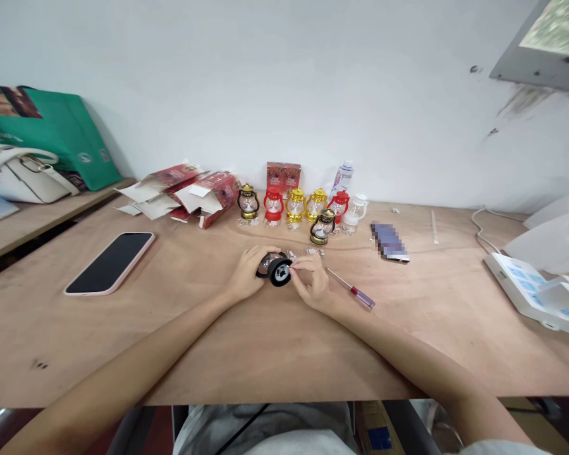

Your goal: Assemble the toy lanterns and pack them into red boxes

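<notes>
A small black lantern point(269, 264) lies tipped on its side, its round base turned toward me. My left hand point(247, 272) is closed around the lantern's body from the left. At the right edge of the base, my right hand point(312, 278) has its thumb and fingertips pinched together; anything between them is too small to make out. A screwdriver point(361, 297) with a clear red handle rests just right of my right hand. Behind the hands stands a bronze-black lantern point(321, 229), with small white scraps point(312, 253) in front of it.
Several lanterns point(295, 205) line the back near red boxes point(283, 175) and a bottle point(344, 175). Opened cartons point(208, 194) lie back left. A pink-edged phone point(111, 264) is left, another phone point(389, 242) right, a power strip point(533, 291) far right, bags point(73, 136) far left.
</notes>
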`<action>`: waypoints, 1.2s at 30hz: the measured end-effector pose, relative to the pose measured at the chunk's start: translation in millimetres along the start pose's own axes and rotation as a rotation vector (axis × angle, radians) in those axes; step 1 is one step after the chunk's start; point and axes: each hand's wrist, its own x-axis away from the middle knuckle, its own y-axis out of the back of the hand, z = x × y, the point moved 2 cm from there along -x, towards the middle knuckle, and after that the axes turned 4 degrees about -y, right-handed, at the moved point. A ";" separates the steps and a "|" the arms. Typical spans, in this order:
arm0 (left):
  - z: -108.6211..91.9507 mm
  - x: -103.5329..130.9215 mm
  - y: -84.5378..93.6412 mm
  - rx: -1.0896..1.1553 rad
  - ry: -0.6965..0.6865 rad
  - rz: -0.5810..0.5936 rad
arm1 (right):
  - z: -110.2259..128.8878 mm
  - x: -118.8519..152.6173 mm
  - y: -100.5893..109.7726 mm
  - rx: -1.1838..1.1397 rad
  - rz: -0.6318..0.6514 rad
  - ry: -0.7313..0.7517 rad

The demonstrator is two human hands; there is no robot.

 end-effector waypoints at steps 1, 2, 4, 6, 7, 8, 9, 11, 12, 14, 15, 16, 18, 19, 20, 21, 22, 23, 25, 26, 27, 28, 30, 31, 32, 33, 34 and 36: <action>0.4 0.3 0.0 -0.003 -0.007 -0.006 | 0.4 -0.1 0.0 0.006 0.000 0.004; 0.8 0.5 0.0 -0.004 -0.012 -0.011 | 0.6 0.2 -0.2 0.012 0.002 0.007; 0.5 0.4 0.5 0.009 -0.031 -0.023 | 0.6 1.7 -0.5 0.027 0.007 0.012; -1.2 -0.3 1.5 0.059 -0.076 -0.039 | 0.5 3.7 -1.0 0.043 0.020 0.029; -2.4 -0.7 2.0 0.094 -0.104 -0.045 | 0.8 4.6 -1.2 0.053 0.031 0.046; -3.6 -1.2 2.4 0.127 -0.129 -0.050 | 1.2 5.2 -1.3 0.063 0.042 0.068; -4.7 -1.7 2.7 0.153 -0.149 -0.054 | 1.9 5.5 -1.3 0.071 0.050 0.093; -5.9 -2.4 2.8 0.177 -0.165 -0.053 | 3.5 4.9 -0.9 0.072 0.055 0.133; -6.1 -2.6 2.7 0.179 -0.167 -0.051 | 4.2 4.2 -0.6 0.067 0.054 0.145; -6.0 -2.7 2.4 0.181 -0.166 -0.049 | 5.2 2.7 -0.1 0.055 0.057 0.152; -5.8 -2.7 2.2 0.183 -0.165 -0.050 | 5.5 2.2 0.2 0.052 0.060 0.152; -5.4 -2.5 2.1 0.185 -0.164 -0.055 | 5.6 2.0 0.4 0.053 0.062 0.154; -4.4 -2.2 1.9 0.183 -0.152 -0.070 | 5.3 2.5 0.8 0.064 0.068 0.157; -3.6 -2.0 1.9 0.181 -0.134 -0.078 | 5.0 3.1 0.9 0.074 0.072 0.160; -2.6 -1.8 1.8 0.178 -0.108 -0.086 | 4.6 3.8 0.8 0.088 0.080 0.159; -1.3 -1.6 1.6 0.177 -0.075 -0.092 | 4.0 4.4 0.7 0.104 0.090 0.149; 0.1 -1.4 1.5 0.179 -0.039 -0.097 | 3.4 4.8 0.5 0.118 0.097 0.131; 1.7 -1.4 1.2 0.186 -0.005 -0.102 | 2.7 5.0 0.3 0.129 0.102 0.110; 5.1 -1.5 0.7 0.214 0.044 -0.115 | 1.6 4.4 -0.3 0.129 0.099 0.062; 7.0 -1.7 0.3 0.233 0.060 -0.123 | 1.0 3.7 -0.6 0.118 0.093 0.039; 9.0 -2.0 -0.1 0.252 0.072 -0.134 | 0.3 3.0 -1.0 0.106 0.088 0.016; 11.2 -2.3 -0.7 0.268 0.082 -0.147 | -0.8 2.3 -1.5 0.097 0.087 -0.011; 15.7 -3.1 -2.0 0.290 0.104 -0.177 | -4.1 1.3 -2.7 0.100 0.105 -0.082; 17.9 -3.4 -2.7 0.298 0.117 -0.192 | -6.4 1.2 -3.5 0.117 0.129 -0.127; 20.0 -3.7 -3.4 0.307 0.131 -0.211 | -9.1 1.3 -4.5 0.141 0.169 -0.176; 21.7 -3.9 -4.1 0.315 0.144 -0.228 | -12.0 1.9 -5.9 0.174 0.228 -0.227; 23.1 -4.0 -4.6 0.323 0.155 -0.240 | -14.9 2.8 -7.6 0.214 0.302 -0.276; 24.5 -4.0 -5.3 0.330 0.164 -0.250 | -19.3 5.5 -11.3 0.308 0.461 -0.341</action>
